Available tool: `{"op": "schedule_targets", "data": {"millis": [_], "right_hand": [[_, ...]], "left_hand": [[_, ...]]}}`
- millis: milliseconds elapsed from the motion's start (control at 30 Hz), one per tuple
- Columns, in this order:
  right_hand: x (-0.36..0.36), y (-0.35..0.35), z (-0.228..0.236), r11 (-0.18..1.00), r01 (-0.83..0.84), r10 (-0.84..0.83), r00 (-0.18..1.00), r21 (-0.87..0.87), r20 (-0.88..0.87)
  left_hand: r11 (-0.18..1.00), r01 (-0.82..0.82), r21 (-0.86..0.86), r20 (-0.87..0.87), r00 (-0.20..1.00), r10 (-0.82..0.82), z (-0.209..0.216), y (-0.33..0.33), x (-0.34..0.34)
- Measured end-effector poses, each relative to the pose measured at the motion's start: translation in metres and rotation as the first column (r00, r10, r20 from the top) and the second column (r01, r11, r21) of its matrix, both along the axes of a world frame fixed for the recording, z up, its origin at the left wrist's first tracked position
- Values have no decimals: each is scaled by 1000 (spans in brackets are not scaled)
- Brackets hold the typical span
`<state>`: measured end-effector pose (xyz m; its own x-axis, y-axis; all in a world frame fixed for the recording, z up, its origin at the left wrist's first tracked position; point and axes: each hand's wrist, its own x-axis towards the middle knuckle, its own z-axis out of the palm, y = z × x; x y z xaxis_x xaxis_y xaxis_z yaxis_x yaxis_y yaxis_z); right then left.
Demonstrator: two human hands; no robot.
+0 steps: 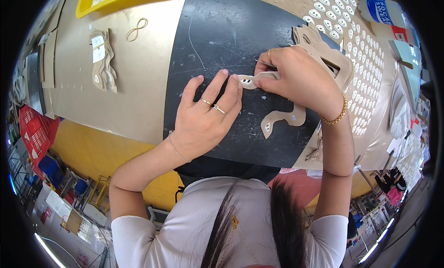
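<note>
My right hand [300,76] pinches a wavy, flat beige strip [260,76]; whether my left hand [206,115] grips its tip, I can't tell. I'd keep its white oval patch [247,82] flat.

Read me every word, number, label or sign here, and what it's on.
I won't copy wording; here's where it stands:
Bottle, top right: large white lettering on a blue label.
Bundle of beige pieces, left: handwriting on a white tag.
Beige piece on the black mat: small sticker, any text unreadable.
Sign, lower left: too blurred to read.
</note>
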<state>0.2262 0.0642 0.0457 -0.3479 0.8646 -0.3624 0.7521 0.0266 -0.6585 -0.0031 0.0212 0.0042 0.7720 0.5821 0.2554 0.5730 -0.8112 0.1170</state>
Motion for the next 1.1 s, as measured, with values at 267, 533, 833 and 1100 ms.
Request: {"op": "schedule_targets", "data": {"millis": [267, 533, 833, 1100], "right_hand": [[0, 4, -2, 999, -21, 22, 999, -32, 41], [-2, 5, 1, 999, -32, 34, 997, -25, 75], [-3, 7, 2, 998, -63, 64, 994, -14, 85], [-1, 10, -1, 998, -60, 62, 995, -36, 74]], "left_hand": [[1000, -9, 16, -6, 1000, 9, -2, -2, 0], [996, -44, -80, -25, 999, 43, 0, -6, -1], [998, -36, -58, -21, 999, 35, 1, -4, 3], [999, -29, 30, -44, 999, 30, 5, -2, 7]]}}
